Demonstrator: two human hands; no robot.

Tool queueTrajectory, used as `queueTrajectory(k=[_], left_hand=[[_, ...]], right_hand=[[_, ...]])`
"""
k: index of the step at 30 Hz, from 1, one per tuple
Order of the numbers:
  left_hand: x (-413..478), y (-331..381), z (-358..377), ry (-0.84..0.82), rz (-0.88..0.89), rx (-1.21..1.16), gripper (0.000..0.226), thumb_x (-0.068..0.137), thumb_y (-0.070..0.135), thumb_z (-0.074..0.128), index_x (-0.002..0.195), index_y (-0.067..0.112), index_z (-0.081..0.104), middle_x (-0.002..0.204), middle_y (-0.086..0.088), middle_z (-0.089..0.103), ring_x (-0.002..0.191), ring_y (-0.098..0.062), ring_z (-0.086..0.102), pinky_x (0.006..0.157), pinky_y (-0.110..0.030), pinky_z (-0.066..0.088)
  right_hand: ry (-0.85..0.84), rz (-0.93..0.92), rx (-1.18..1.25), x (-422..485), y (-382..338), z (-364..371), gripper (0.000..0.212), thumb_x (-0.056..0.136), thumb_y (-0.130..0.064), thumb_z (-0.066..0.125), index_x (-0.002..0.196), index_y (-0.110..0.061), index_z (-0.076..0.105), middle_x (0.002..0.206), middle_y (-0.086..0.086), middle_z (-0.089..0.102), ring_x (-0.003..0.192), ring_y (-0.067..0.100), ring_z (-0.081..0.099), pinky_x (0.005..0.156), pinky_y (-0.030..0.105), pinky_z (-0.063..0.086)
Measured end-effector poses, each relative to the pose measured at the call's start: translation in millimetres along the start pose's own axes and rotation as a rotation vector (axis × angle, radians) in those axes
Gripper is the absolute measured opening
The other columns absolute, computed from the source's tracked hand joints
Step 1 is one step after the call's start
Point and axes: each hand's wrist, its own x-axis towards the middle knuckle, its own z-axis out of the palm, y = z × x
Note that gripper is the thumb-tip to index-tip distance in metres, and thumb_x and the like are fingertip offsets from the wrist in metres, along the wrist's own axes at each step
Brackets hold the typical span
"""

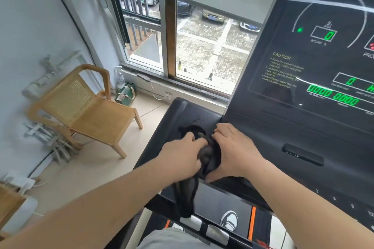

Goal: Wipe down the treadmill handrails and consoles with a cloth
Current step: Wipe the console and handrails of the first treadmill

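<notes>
A dark cloth (208, 153) lies bunched in the round cup recess at the left end of the black treadmill console (283, 127). My left hand (184, 153) presses on the cloth from the left, fingers curled into it. My right hand (234, 149) holds the cloth's right side, thumb at the recess's near edge. One end of the cloth (186, 196) hangs down over the console's front edge. The lit display panel (315, 50) with green digits rises at the right. Silver grip sensors on the handrail (204, 228) show below.
A wooden chair (85, 107) with a cane back stands on the floor to the left. A window (202, 46) is straight ahead, with a green bag (125, 95) and a bottle under it. Metal parts lie by the left wall. The treadmill deck with orange stripes (252, 224) lies below.
</notes>
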Motion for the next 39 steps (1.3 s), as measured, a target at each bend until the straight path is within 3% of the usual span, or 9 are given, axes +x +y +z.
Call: queueTrajectory(k=[3, 9, 14, 17, 21, 24, 30, 35, 39], left_hand=[[-26, -25, 10, 0.215, -0.021, 0.165, 0.035, 0.096, 0.036, 0.052, 0.129, 0.035, 0.042, 0.123, 0.001, 0.041, 0.080, -0.032, 0.061, 0.064, -0.036, 0.042], [6, -61, -11, 0.500, -0.409, -0.204, 0.041, 0.096, 0.036, 0.060, 0.134, 0.028, 0.044, 0.123, 0.000, 0.060, 0.105, -0.030, 0.065, 0.086, -0.042, 0.055], [-9, -10, 42, 0.460, -0.109, 0.111, 0.052, 0.099, 0.047, 0.048, 0.148, 0.033, 0.039, 0.143, 0.009, 0.049, 0.109, -0.024, 0.053, 0.079, -0.038, 0.048], [-3, -32, 46, 0.516, -0.003, 0.163, 0.048, 0.097, 0.040, 0.050, 0.144, 0.033, 0.045, 0.132, 0.006, 0.053, 0.097, -0.024, 0.054, 0.064, -0.038, 0.052], [35, -63, 5, 0.646, -0.356, -0.266, 0.029, 0.101, 0.029, 0.051, 0.130, 0.031, 0.048, 0.125, -0.003, 0.050, 0.107, -0.030, 0.059, 0.080, -0.045, 0.053], [67, -57, -18, 0.626, -0.524, -0.168, 0.030, 0.105, 0.031, 0.043, 0.131, 0.017, 0.048, 0.129, -0.010, 0.051, 0.111, -0.035, 0.058, 0.083, -0.046, 0.049], [57, -22, 13, 0.380, 0.026, 0.035, 0.034, 0.102, 0.035, 0.045, 0.136, 0.032, 0.045, 0.134, 0.003, 0.043, 0.108, -0.026, 0.055, 0.075, -0.043, 0.054], [120, -26, -23, 0.391, -0.265, 0.064, 0.032, 0.101, 0.026, 0.046, 0.133, 0.028, 0.046, 0.135, -0.003, 0.040, 0.114, -0.032, 0.052, 0.079, -0.041, 0.045], [96, 9, 12, 0.382, -0.062, 0.006, 0.029, 0.104, 0.033, 0.046, 0.133, 0.029, 0.049, 0.140, 0.006, 0.040, 0.109, -0.025, 0.052, 0.071, -0.036, 0.045]], right_hand=[[-0.017, -0.001, 0.009, -2, 0, -2, 0.115, 0.039, -0.096, 0.065, 0.128, -0.023, 0.059, 0.135, -0.009, 0.045, 0.134, 0.016, 0.036, 0.103, 0.026, 0.040], [-0.023, 0.006, 0.014, -6, -2, -7, 0.119, 0.043, -0.094, 0.068, 0.138, -0.023, 0.055, 0.144, -0.009, 0.042, 0.139, 0.015, 0.032, 0.107, 0.027, 0.039], [-0.004, 0.002, 0.017, -6, -2, -7, 0.117, 0.044, -0.092, 0.069, 0.137, -0.022, 0.056, 0.143, -0.008, 0.043, 0.137, 0.016, 0.033, 0.108, 0.025, 0.036], [0.004, 0.001, 0.055, -5, 0, -6, 0.118, 0.044, -0.091, 0.070, 0.138, -0.022, 0.056, 0.145, -0.008, 0.040, 0.139, 0.016, 0.031, 0.109, 0.025, 0.034], [-0.006, -0.013, 0.112, -6, 4, -4, 0.127, 0.045, -0.091, 0.072, 0.149, -0.021, 0.048, 0.158, -0.009, 0.032, 0.151, 0.014, 0.017, 0.117, 0.022, 0.024], [-0.013, -0.021, 0.141, -4, 7, -2, 0.131, 0.046, -0.091, 0.074, 0.153, -0.021, 0.043, 0.163, -0.010, 0.026, 0.155, 0.012, 0.008, 0.114, 0.018, 0.007], [0.065, -0.047, 0.134, 2, 15, 12, 0.126, 0.040, -0.094, 0.069, 0.140, -0.018, 0.059, 0.150, -0.009, 0.044, 0.152, 0.011, 0.018, 0.121, 0.021, -0.002], [0.080, -0.036, 0.178, 2, 17, 20, 0.126, 0.038, -0.096, 0.066, 0.136, -0.017, 0.063, 0.148, -0.007, 0.049, 0.152, 0.011, 0.023, 0.122, 0.022, 0.003], [0.063, -0.034, 0.191, 3, 20, 21, 0.122, 0.038, -0.096, 0.065, 0.131, -0.017, 0.065, 0.145, -0.007, 0.052, 0.150, 0.014, 0.028, 0.125, 0.028, 0.007]])
